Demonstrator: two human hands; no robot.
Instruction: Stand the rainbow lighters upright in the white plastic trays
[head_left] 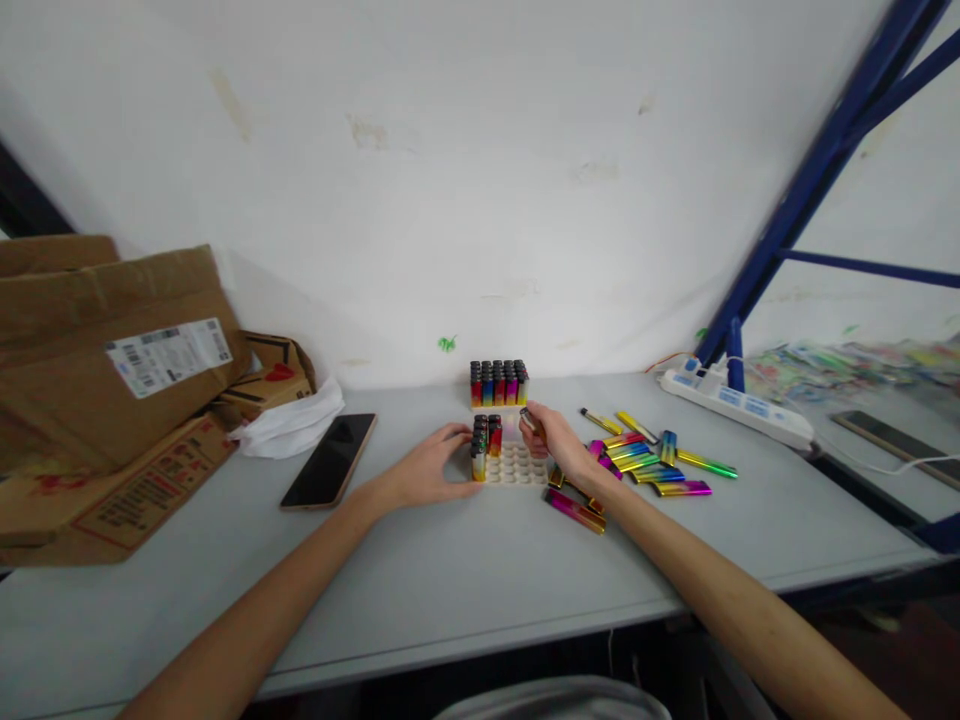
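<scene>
A white tray with round holes [517, 466] lies at the middle of the table, and several lighters [480, 450] stand upright in its left side. My left hand [431, 465] is at the tray's left edge, thumb and fingers spread apart around that side. Over the tray's right part, my right hand [555, 440] grips a lighter [531, 420], most of it hidden by the fingers. Behind stands a second group of upright lighters [499, 383] in a filled tray. Loose shiny lighters [637, 460] in rainbow colours lie scattered to the right, some beside my right wrist.
On the left are a black phone [330, 462], a white cloth or bag [292, 422] and cardboard boxes [112, 350]. A white power strip [739, 408] lies at the right near a blue metal frame [787, 220]. The white wall [480, 200] closes off the back.
</scene>
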